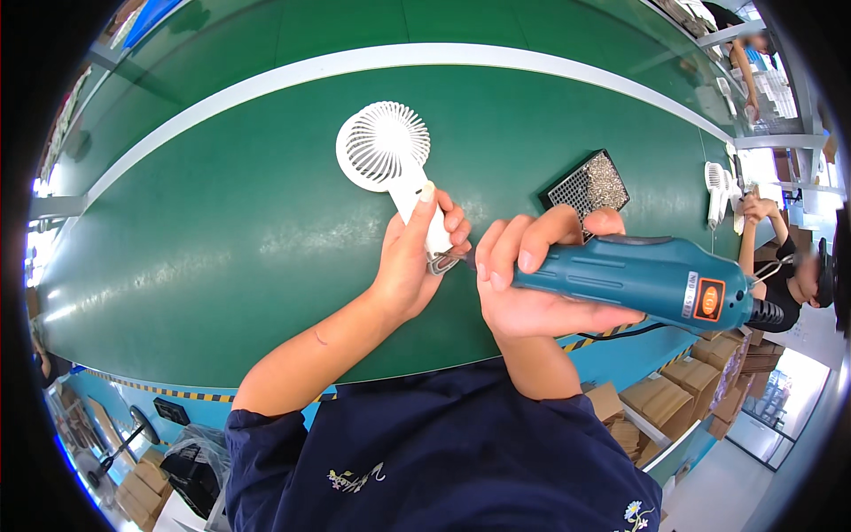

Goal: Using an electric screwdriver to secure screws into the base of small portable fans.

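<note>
My left hand (415, 244) is closed round the handle of a white handheld fan (386, 142), whose round ribbed grille points away from me over the green table. My right hand (541, 275) grips a teal electric screwdriver (629, 279), lying level with its cable end to the right. Its tip reaches the lower end of the fan's handle, by a small loop (441, 263) there; my fingers partly hide the exact contact. Just beyond the right hand stands a black tray (567, 191) with a grid of holes and a heap of small metal screws (606, 182).
A white strip (443, 55) runs across the green table (222, 257) at the back. More white handheld fans (716, 191) lie at the right end, near another person's hands (756, 208). Cardboard boxes (660, 399) stand below on the right. A black cable hangs by the table's front edge.
</note>
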`<state>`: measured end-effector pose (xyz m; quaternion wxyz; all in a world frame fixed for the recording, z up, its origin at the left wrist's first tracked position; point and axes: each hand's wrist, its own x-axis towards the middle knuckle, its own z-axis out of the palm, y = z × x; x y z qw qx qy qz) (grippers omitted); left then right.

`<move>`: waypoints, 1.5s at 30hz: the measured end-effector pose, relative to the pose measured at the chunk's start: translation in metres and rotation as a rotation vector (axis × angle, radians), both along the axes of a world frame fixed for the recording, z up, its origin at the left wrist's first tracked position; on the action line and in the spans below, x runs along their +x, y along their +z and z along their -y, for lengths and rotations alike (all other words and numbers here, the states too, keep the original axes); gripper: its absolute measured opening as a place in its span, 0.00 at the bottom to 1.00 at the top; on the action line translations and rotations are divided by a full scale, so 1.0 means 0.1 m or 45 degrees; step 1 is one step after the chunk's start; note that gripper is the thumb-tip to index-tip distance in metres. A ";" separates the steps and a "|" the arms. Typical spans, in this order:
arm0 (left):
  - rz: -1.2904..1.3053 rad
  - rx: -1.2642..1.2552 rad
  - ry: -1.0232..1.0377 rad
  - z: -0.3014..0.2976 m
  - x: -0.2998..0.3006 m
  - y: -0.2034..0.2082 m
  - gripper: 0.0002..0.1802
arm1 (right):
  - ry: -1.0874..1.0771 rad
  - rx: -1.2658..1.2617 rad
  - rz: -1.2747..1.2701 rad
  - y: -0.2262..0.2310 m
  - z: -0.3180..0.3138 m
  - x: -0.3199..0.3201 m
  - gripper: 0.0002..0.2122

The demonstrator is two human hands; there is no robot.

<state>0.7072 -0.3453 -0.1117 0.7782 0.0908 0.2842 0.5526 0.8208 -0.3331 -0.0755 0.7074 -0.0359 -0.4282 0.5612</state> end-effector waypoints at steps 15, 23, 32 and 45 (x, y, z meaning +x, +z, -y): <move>0.008 0.000 -0.030 -0.03 -0.01 -0.07 0.17 | -0.065 -0.015 -0.021 0.00 0.01 -0.02 0.38; -0.079 0.274 0.138 -0.03 -0.10 0.00 0.19 | -0.225 -0.840 0.555 0.03 0.36 0.23 0.17; -0.029 0.282 0.061 0.03 -0.15 0.05 0.13 | 0.183 -1.227 0.374 -0.18 0.48 -0.12 0.07; 0.013 0.146 0.290 -0.23 -0.10 0.13 0.15 | 0.036 -1.075 0.591 -0.30 0.43 -0.18 0.08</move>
